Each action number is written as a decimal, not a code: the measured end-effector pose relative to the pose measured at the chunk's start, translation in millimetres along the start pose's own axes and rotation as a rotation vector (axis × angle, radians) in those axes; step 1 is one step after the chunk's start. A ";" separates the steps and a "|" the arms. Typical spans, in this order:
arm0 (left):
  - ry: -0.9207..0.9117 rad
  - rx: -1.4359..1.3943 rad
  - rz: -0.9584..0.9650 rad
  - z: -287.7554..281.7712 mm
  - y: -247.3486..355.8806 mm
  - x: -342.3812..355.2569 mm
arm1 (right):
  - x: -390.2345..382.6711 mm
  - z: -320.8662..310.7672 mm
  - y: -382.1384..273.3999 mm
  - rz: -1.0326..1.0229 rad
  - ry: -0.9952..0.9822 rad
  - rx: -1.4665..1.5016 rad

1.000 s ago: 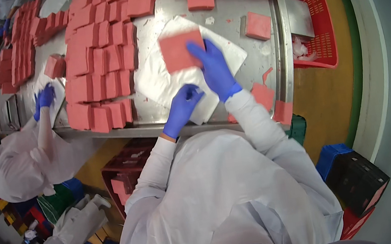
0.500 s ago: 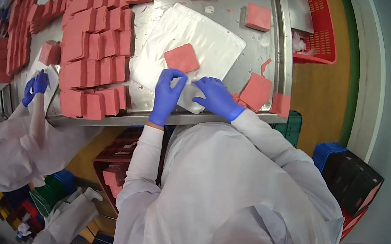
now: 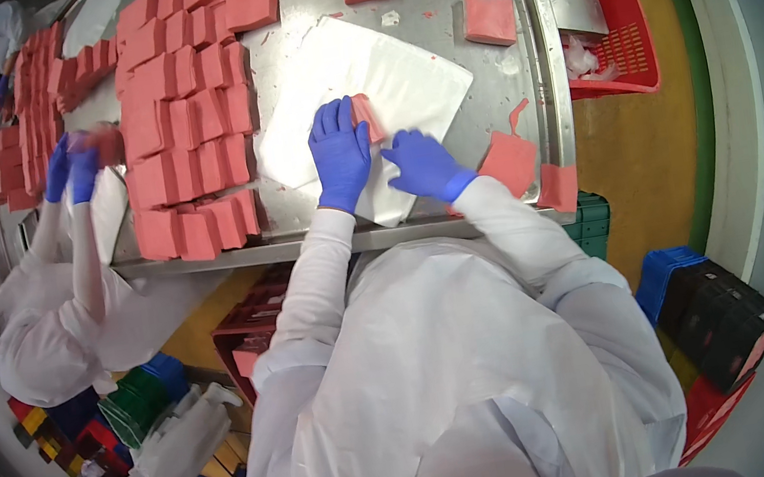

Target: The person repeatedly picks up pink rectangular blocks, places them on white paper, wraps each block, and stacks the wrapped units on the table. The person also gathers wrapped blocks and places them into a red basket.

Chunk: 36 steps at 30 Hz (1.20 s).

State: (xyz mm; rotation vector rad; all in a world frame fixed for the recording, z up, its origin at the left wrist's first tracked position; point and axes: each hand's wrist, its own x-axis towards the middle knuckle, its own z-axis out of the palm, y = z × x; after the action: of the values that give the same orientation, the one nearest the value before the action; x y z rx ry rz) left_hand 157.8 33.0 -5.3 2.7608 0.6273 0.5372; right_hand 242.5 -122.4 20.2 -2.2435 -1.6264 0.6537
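Observation:
My left hand [image 3: 341,154], in a blue glove, lies with its fingers stretched out across a pink block [image 3: 367,116]. The hand hides the block's left part. This block rests on a pile of white plastic sheets [image 3: 423,84] set at an angle on the metal table. To the right of the block, my right hand [image 3: 428,165], also blue-gloved, hovers by the sheets with its fingers partly bent and apart. I see nothing held in it. Close to the right hand's far side lies a flat pink slab [image 3: 509,163] on the table.
Rows of pink blocks [image 3: 186,120] stand at the left. Another block [image 3: 489,18] lies at the right, inside the table's raised edge [image 3: 561,113]. A red crate [image 3: 614,6] stands beyond it. On the left, a co-worker's blue-gloved hands [image 3: 75,166] hold a blurred pink block.
My left hand has moved up and flattened over the pink block. My right hand has shifted slightly away from the sheets' near corner. The co-worker has lifted a block.

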 end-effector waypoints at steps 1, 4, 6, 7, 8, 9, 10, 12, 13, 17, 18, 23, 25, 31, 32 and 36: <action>-0.036 -0.001 -0.010 -3.9 3.6 6.2 | 1.7 1.8 13.4 0.145 0.157 0.148; -0.175 -0.031 -0.092 -14.5 7.9 8.2 | 0.1 -12.4 37.2 0.433 0.379 -0.031; -0.190 -0.061 -0.128 -16.7 4.7 10.2 | 13.5 -4.8 37.9 0.249 0.222 0.318; -0.174 -0.092 -0.106 -14.9 4.6 12.4 | 18.1 4.1 36.1 0.183 0.150 0.494; -0.151 -0.119 -0.089 -14.3 7.1 13.4 | 38.8 13.5 42.4 0.227 0.369 0.458; -0.110 -0.088 -0.085 -14.0 9.9 9.9 | 56.1 4.8 38.7 0.437 0.516 0.514; -0.073 -0.061 -0.063 -14.2 18.1 8.6 | 68.1 9.9 41.5 0.365 0.587 0.580; -0.038 -0.014 -0.063 -8.5 21.5 7.5 | 83.4 8.7 13.2 0.233 0.608 0.656; 0.004 -0.441 -0.342 -0.2 7.2 1.0 | 82.2 -7.1 -22.5 0.167 0.539 0.666; 0.162 -0.394 -0.519 11.3 -24.7 -16.0 | 75.4 7.0 -42.3 0.111 0.663 0.596; 0.106 -0.503 -0.600 -3.8 -29.9 -21.0 | 66.3 16.7 -33.9 0.065 0.464 0.508; 0.082 -0.550 -0.837 -60.5 -86.2 -62.1 | 66.6 42.4 -55.0 -0.028 0.522 -0.080; 0.003 -0.496 -0.877 -64.4 -79.6 -53.3 | 78.4 49.4 -52.7 0.008 0.496 -0.302; 0.126 -1.154 -0.857 -27.8 -19.1 -21.8 | 67.1 36.3 -57.4 0.074 0.579 0.377; 0.113 -0.943 -0.676 -28.2 -1.8 -19.5 | 66.8 30.1 -43.6 0.181 0.528 0.741; -0.099 0.207 0.168 -44.4 35.0 -22.6 | 78.1 12.8 -4.5 0.319 0.765 0.373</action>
State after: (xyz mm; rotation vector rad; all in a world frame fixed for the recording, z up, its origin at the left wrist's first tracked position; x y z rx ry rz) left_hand 133.4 -0.5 39.4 3.0327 0.4532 0.3856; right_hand 252.4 -47.4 -3.2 -2.0925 -0.7248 0.1009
